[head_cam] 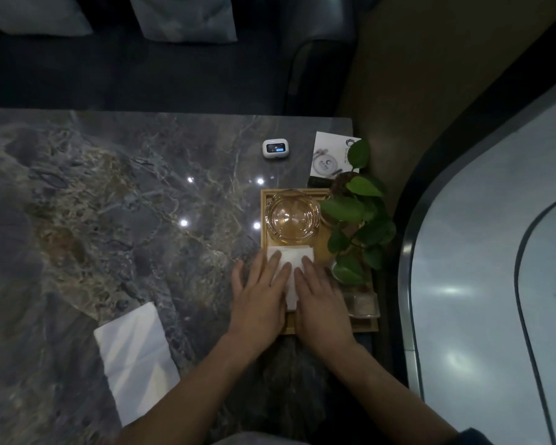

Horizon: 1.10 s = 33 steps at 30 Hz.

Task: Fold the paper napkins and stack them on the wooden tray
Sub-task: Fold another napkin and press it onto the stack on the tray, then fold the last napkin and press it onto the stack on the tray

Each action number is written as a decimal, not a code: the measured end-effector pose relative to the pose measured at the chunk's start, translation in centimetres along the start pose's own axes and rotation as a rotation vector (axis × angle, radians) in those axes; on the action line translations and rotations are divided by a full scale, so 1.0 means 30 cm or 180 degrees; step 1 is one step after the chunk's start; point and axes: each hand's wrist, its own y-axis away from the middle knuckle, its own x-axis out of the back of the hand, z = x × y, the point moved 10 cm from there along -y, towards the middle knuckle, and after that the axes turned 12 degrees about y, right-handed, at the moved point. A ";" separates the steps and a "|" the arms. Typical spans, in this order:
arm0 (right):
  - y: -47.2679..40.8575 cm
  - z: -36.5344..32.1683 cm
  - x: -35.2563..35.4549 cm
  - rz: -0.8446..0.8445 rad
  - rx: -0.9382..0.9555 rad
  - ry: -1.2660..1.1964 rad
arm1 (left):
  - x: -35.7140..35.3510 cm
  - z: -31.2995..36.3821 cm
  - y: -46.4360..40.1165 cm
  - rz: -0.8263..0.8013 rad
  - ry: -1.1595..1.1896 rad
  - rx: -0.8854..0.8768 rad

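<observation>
A folded white napkin [292, 259] lies on the near part of the wooden tray [264, 220], just below the glass ashtray. My left hand [260, 297] rests flat on the napkin's left side, fingers spread, partly over the tray's left edge. Flat on the napkin's right side is my right hand [322, 301], fingers together. Both palms press down and hide most of the napkin. A second white napkin [135, 358], long and partly folded, lies on the marble table [109, 203] to the lower left, away from both hands.
A glass ashtray [293, 216] fills the tray's far half. A leafy potted plant [357, 226] stands on the tray's right side, with a small clear box [361, 303] below it. A small white device [274, 149] and a printed card [331, 155] lie beyond the tray.
</observation>
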 end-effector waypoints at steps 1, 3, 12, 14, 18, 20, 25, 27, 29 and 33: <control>-0.005 0.000 -0.016 -0.0027 0.0035 0.0123 | -0.018 -0.002 0.001 -0.0098 -0.0109 0.0015; -0.009 -0.001 -0.041 -0.0140 0.0080 0.0323 | -0.040 -0.010 0.003 -0.0236 -0.0248 0.0045; -0.022 -0.003 -0.057 -0.0027 0.0181 0.0409 | -0.052 -0.023 -0.001 -0.0380 -0.0369 0.0259; -0.021 -0.003 -0.051 -0.0001 0.0170 0.0421 | -0.050 -0.021 -0.004 -0.0369 -0.0297 0.0266; -0.010 -0.005 -0.054 0.0061 0.0161 0.0435 | -0.037 -0.032 0.032 -0.0259 -0.0128 0.0252; 0.011 -0.022 -0.024 0.0185 0.0234 0.0432 | -0.022 -0.036 0.066 -0.0181 -0.0094 0.0197; 0.066 -0.064 0.017 0.0396 0.0296 0.0578 | 0.015 -0.050 0.152 0.0018 0.0008 0.0242; 0.084 -0.081 0.031 0.0471 0.0287 0.0587 | 0.027 -0.059 0.185 0.0047 0.0038 0.0293; 0.109 -0.107 0.043 0.0498 0.0324 0.0602 | 0.051 -0.070 0.230 0.0124 0.0081 0.0352; 0.153 -0.160 0.050 0.0517 0.0465 0.0742 | 0.081 -0.096 0.318 0.0296 0.0132 0.0463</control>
